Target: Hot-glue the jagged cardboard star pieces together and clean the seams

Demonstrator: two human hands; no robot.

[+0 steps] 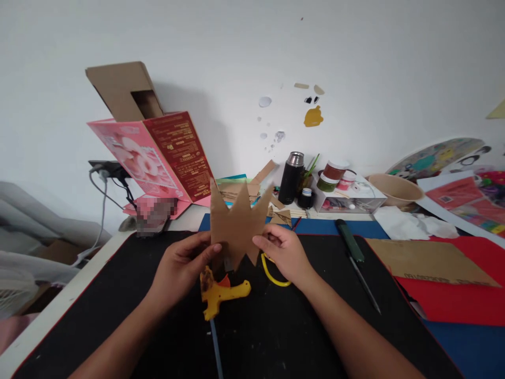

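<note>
A brown cardboard cut-out with several pointed tips (238, 223) stands upright above the black mat (276, 337). My left hand (182, 266) pinches its lower left edge with thumb and fingers. My right hand (284, 253) pinches its right edge, fingers curled. Just below the cut-out a yellow glue gun (219, 296) lies on the mat, its glue stick pointing toward me. Part of a yellow loop (272, 275) shows under my right hand.
A green-handled knife (355, 258) lies to the right, beside a flat cardboard sheet (426, 261) on red paper. At the back stand a pink box (158, 158), a black flask (292, 178), paint jars (335, 176) and a beige bowl (394, 189). Cables hang at the left.
</note>
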